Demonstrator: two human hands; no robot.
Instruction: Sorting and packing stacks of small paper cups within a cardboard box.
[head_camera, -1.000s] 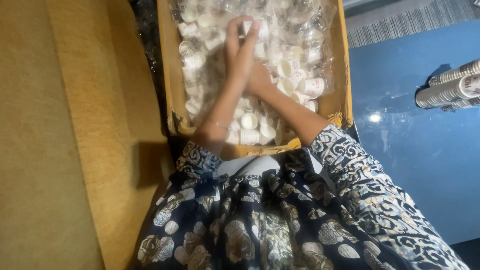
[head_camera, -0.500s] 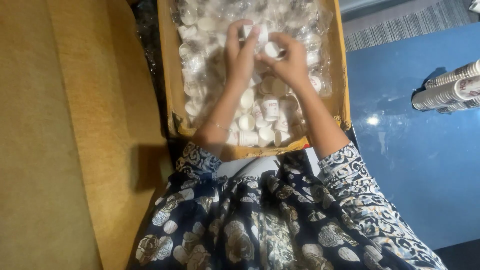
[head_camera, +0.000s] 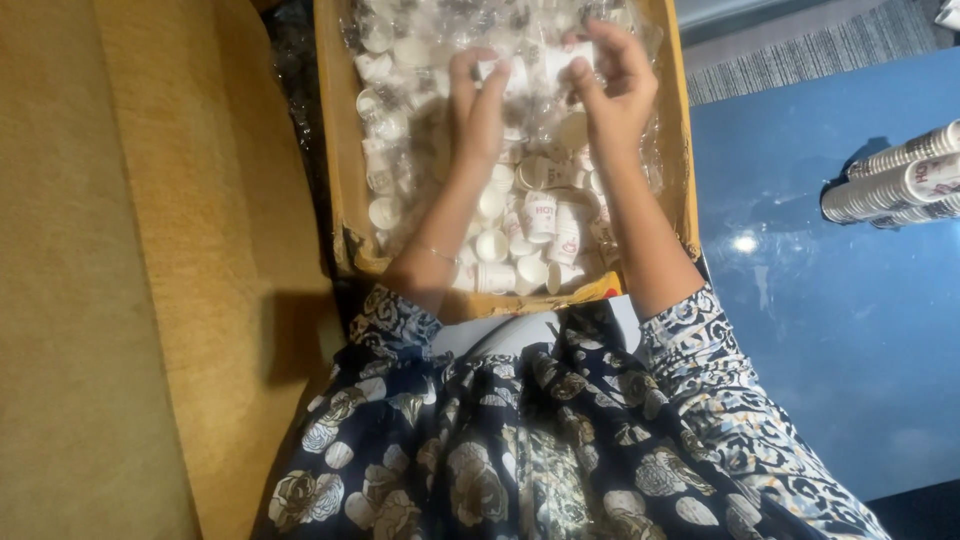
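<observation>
Seen from above, a person sits with both forearms stretched forward into an open cardboard box (head_camera: 340, 190) that rests just past their knees. The box is the landmark here.

The arms run roughly side by side, bare from the patterned sleeves to the wrists, with the hands raised over the far half of the box. The left hand (head_camera: 478, 105) has its fingers extended and held close together, thumb tucked near them, pinching a small white paper cup (head_camera: 500, 72) at the fingertips. The right hand (head_camera: 612, 85) is curled, fingers bent inward, gripping another white cup (head_camera: 568, 60) between thumb and fingers. The two hands sit near each other, with a small gap between them.

Inside the box lies a heap of small white paper cups (head_camera: 535, 225), some upright, some tipped on their sides, a few with red printing. They are mixed with crinkled clear plastic wrap (head_camera: 420, 40) that lines the box and blurs many cups at the far end.

To the left of the box is a mustard-yellow cushion or sofa (head_camera: 150, 270). To the right of the box is a glossy blue tabletop (head_camera: 830, 330), where stacked sleeves of cups (head_camera: 895, 180) lie on their sides, well apart from the box. Nearest the camera, below the box, is the person's dark floral skirt (head_camera: 520, 450).
</observation>
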